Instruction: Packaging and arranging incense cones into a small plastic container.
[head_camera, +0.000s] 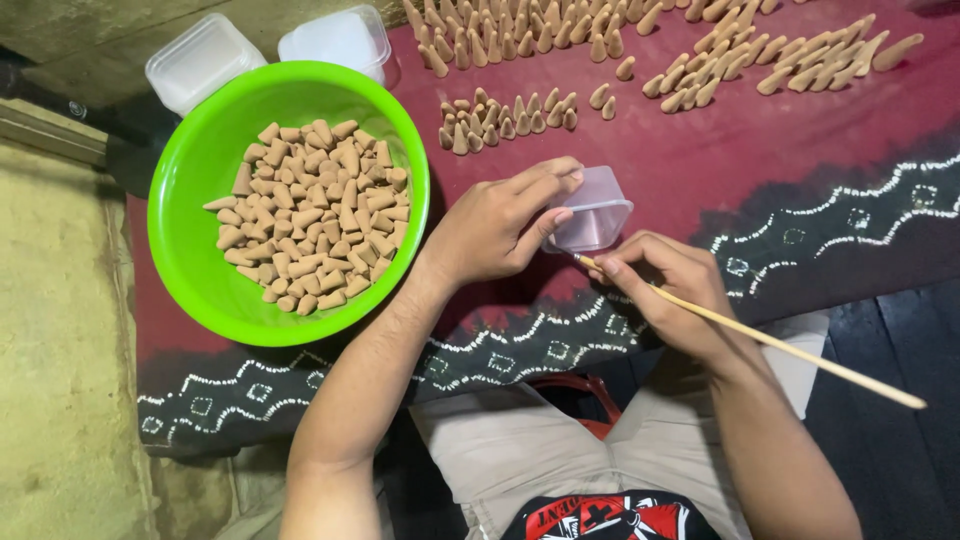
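Head view, frame centre: left hand fingers pinch a clear plastic cup, right hand fingers pinch a thin wooden stick beside the green bowl.

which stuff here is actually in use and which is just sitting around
In use:
left hand holding the small clear cup
right hand holding the thin wooden stick

Lying about:
green bowl of cones
cone rows on the red cloth
two clear lidded tubs
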